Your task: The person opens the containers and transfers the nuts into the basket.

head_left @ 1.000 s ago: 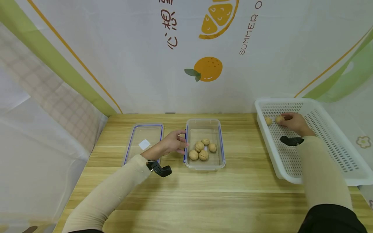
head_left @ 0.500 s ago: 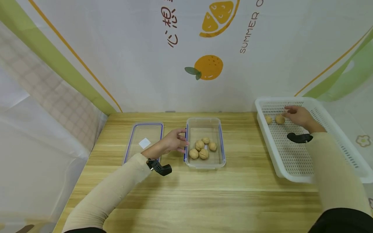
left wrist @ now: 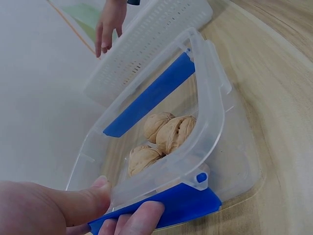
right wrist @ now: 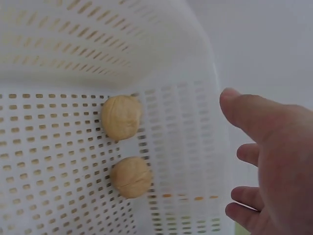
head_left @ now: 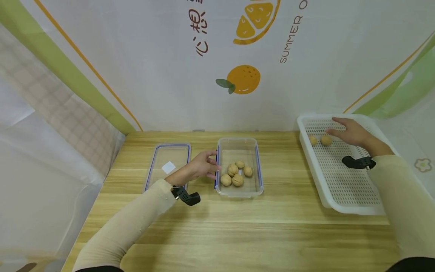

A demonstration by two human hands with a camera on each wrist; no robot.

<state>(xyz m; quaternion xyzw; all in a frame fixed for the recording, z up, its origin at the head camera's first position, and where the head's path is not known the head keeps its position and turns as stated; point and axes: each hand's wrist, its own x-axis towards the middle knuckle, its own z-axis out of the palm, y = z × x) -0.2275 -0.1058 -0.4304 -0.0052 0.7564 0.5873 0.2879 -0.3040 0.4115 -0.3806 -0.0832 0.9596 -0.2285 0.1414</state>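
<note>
The cloth [head_left: 163, 83] behind the worktop [head_left: 238, 241] reads "心想" and "SUMMER O". Near the far edge, the left hand [head_left: 202, 165] pinches the left rim of a box [head_left: 238, 195] of five walnuts [head_left: 232, 170]. The right hand [head_left: 351, 132], fingers spread, holding nothing, hovers over the right-edge basket [head_left: 343, 185]; two walnuts [head_left: 326, 140] sit in its far left corner.

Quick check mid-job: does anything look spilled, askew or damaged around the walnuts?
Nothing stands out. Five walnuts lie inside the clear box, which sits flat on the table, the left hand holding its side; two more walnuts lie in the white basket. The lid lies beside the box. Whether any walnut is cracked, I can't tell.
</note>
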